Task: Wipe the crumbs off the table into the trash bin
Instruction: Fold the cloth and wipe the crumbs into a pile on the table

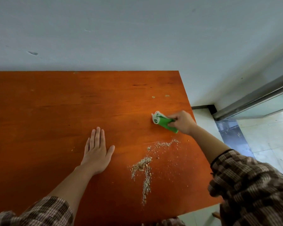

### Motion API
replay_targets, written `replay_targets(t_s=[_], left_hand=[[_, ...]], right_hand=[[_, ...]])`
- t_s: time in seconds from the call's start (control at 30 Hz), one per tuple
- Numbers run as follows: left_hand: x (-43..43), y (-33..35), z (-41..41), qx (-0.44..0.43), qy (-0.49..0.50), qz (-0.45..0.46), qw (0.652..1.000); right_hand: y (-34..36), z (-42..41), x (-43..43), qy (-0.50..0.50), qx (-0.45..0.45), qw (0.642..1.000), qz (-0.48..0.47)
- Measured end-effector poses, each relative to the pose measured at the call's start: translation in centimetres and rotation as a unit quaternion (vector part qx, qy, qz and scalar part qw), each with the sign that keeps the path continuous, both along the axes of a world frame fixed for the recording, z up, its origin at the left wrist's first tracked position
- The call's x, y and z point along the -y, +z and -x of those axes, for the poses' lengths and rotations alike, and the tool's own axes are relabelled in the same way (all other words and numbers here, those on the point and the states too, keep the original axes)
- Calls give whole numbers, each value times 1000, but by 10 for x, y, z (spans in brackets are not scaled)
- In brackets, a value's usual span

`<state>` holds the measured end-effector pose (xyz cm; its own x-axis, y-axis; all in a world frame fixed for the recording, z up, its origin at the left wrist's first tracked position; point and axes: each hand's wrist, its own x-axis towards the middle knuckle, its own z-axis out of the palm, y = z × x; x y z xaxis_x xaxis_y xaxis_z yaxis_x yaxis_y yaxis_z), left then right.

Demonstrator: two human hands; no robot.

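Pale crumbs (pixel 143 167) lie in streaks on the orange-brown wooden table (pixel 55 111), in its near right part. A thinner line of crumbs (pixel 166 143) runs further right. My right hand (pixel 184 122) grips a folded green cloth with a white edge (pixel 162 122), pressed on the table beyond the crumbs near the right edge. My left hand (pixel 96 152) rests flat on the table, fingers together and thumb spread, to the left of the crumbs. No trash bin is in view.
A grey-white wall (pixel 137 38) stands right behind the table's far edge. To the right, pale floor tiles (pixel 268 141) and a metal-framed glass door (pixel 260 103). A few small specks (pixel 160 96) sit on the table's far right part.
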<state>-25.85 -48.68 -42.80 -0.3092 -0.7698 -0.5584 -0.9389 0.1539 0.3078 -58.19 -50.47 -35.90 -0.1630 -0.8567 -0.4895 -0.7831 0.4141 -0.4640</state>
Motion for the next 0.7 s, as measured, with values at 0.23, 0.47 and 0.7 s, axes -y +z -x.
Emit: replay_targets(t_s=[0.23, 0.47, 0.7], left_hand=[[-1, -1, 2, 26, 4, 6, 1000], [-4, 4, 13, 45, 22, 5, 999], [-6, 10, 34, 60, 68, -19, 996]], right_hand=[[-23, 8, -25, 7, -45, 999, -16], [-23, -37, -67, 178, -7, 981, -77], [-6, -8, -62, 3, 87, 996, -21]])
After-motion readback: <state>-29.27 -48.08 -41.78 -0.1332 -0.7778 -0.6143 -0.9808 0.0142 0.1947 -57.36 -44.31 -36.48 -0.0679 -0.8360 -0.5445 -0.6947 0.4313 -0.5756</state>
